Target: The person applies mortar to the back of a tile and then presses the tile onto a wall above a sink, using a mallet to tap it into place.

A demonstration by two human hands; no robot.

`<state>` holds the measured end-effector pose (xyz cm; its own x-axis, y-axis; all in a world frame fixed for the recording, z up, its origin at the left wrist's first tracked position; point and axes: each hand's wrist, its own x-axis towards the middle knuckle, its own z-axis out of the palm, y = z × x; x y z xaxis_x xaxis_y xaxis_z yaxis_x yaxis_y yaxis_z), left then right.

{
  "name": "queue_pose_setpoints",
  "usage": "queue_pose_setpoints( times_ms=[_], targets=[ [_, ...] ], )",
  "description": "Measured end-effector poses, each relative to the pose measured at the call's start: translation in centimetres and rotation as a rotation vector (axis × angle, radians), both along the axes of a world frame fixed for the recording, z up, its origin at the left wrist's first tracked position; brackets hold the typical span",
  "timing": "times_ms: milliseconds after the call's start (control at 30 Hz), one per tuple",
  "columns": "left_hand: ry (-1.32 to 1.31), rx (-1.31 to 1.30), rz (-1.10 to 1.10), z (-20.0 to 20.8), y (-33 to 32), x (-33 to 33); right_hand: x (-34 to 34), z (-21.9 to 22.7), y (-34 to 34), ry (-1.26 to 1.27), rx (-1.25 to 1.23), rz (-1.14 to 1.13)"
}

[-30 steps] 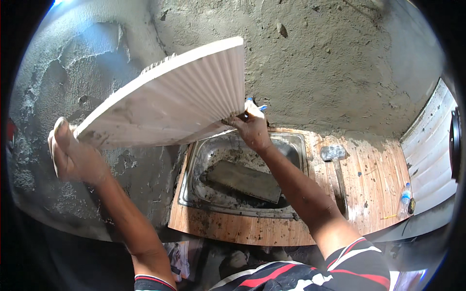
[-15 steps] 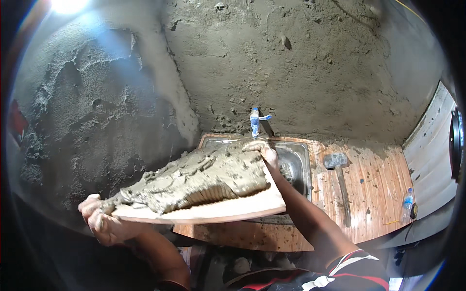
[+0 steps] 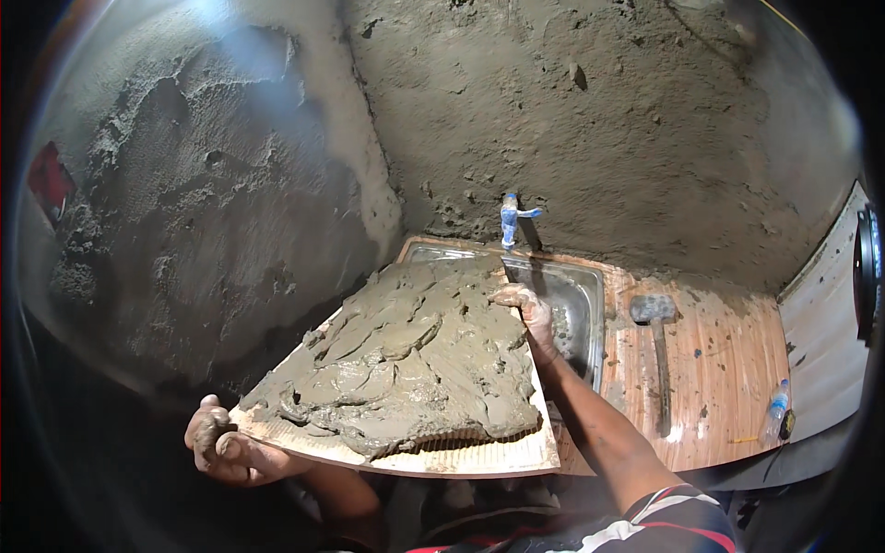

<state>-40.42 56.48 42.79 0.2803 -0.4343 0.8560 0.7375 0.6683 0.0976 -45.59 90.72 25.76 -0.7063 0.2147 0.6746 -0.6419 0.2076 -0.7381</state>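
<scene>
Between my hands I carry a tile (image 3: 502, 459) with a ribbed pale face, loaded with a thick layer of wet grey mortar (image 3: 406, 355). My left hand (image 3: 230, 442), smeared with mortar, is closed round its left corner. The right side edge is gripped by my right hand (image 3: 530, 318), with the fingers over the top and touching the mortar. The tile hangs over the counter's left part and hides much of the sink (image 3: 581, 323). Its mortar side faces up toward me.
Behind the sink a blue-and-white wrapped tap (image 3: 510, 223) sticks out from the rough plastered wall (image 3: 572, 120). A mallet (image 3: 656, 318) and a plastic bottle (image 3: 776, 410) are on the wood-patterned counter (image 3: 719, 359). Another plastered wall (image 3: 212, 203) rises at left.
The tile has tipped so more of its mortared face shows, and its near edge sits lower. Both hands keep their hold. The whole view has shifted slightly.
</scene>
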Motion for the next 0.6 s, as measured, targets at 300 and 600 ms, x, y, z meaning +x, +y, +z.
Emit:
queue_pose_setpoints(
  times_ms=[300,600],
  targets=[
    [-0.25,0.209,-0.198,-3.9,-0.3,3.8,1.4,-2.6,-0.3,0.02,0.017,0.017],
    [-0.572,0.329,-0.328,-6.9,-0.1,9.0,3.3,-6.8,-0.4,-0.043,0.102,-0.003]
  ],
)
